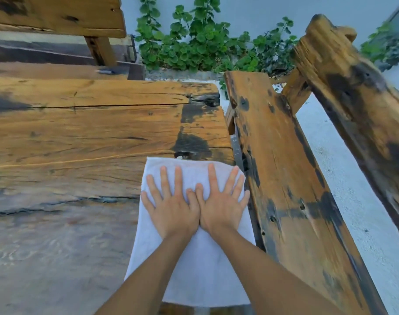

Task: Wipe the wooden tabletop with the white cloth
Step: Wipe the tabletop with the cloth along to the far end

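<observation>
Outdoor wooden counter [80,133] | hands [195,201] lay flat, fingers spread (gripping nothing) on white cloth [194,269] | soft, limp; press, don't pinch

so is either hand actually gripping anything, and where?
Nothing gripped. The left hand and right hand lie flat, fingers spread, pressing the far half of the white cloth onto the wooden tabletop.

- A wooden bench [291,201] with dark stains stands just beside the right end of the table, with its backrest [362,105] further right.
- Another bench [57,17] is at the far side.
- Green leafy plants [205,44] grow along a pale wall [250,10].
- The ground [353,201] is pale grey.
</observation>
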Demonstrator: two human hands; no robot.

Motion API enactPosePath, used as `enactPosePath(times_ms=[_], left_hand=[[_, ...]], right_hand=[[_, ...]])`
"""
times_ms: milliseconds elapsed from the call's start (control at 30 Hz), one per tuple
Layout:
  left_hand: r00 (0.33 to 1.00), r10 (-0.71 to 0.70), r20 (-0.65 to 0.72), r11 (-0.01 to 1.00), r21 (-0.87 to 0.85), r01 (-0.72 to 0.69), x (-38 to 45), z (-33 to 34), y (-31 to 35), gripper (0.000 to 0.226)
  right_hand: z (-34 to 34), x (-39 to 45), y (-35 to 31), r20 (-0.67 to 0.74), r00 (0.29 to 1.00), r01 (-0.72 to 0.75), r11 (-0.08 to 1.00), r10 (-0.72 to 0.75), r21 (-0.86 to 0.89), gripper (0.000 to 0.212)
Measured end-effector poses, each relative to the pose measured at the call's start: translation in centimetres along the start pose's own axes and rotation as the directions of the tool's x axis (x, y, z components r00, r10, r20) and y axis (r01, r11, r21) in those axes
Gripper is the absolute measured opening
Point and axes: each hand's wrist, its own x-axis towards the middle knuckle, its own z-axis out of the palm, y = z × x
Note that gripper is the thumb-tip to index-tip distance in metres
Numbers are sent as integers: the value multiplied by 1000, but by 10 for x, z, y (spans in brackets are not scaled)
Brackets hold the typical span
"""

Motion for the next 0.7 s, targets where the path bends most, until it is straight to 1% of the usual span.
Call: enactPosePath(times_ms=[133,333,433,567,700], left_hand=[[1000,0,-26,1000,1,0,103,1,38,63],[997,-42,-67,999,10,43,235,4,85,66],[996,-49,-72,998,23,51,282,2,98,69],[998,-35,-52,997,65,39,332,0,112,70],[998,-22,-58,997,79,26,357,-3,124,73]], right_hand=[[-13,104,-32,-16,999,40,999,-39,19,68],[-37,238,-74,25,995,97,994,-99,56,65],[-46,280,-88,26,991,125,989,-128,78,65],[-49,323,-102,29,994,101,989,-105,103,60],[-57,359,-108,17,982,187,976,-190,114,54]])
